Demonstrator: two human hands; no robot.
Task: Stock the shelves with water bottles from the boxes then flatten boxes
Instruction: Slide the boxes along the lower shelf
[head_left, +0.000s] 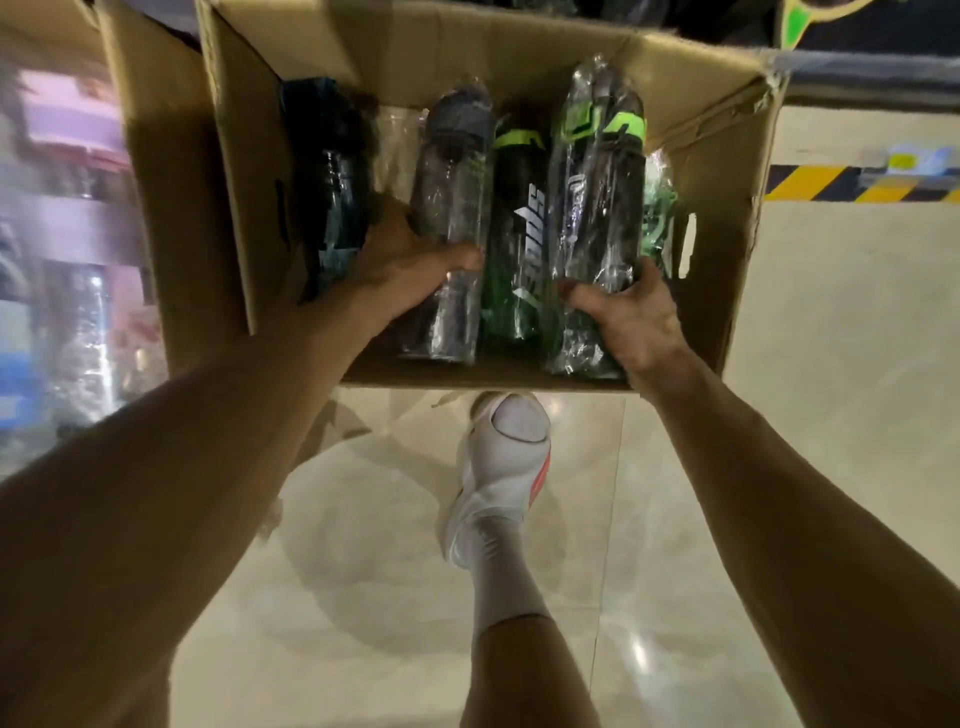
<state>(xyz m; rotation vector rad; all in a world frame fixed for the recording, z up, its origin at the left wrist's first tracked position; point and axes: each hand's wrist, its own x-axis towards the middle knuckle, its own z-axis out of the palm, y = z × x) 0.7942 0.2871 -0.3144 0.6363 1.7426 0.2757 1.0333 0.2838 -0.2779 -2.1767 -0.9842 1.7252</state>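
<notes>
The open cardboard box (727, 218) holds wrapped bottles lying side by side. The left hand (410, 267) closes its grip round the grey-capped bottle (457, 208). The right hand (636, 319) grips the green-banded bottle (597, 197) at the right. Risk: the loose plastic wrap looks slick, so a lifted bottle may slide free and strike the near shoe (498, 467).

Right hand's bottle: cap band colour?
Lime green cap band on the dark bottle the right hand grips; head view.

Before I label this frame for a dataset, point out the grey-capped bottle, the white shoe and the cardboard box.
grey-capped bottle (454, 202): head view, wrapped clear body.
white shoe (514, 431): head view, toe.
cardboard box (727, 156): head view, right inner wall.
</notes>
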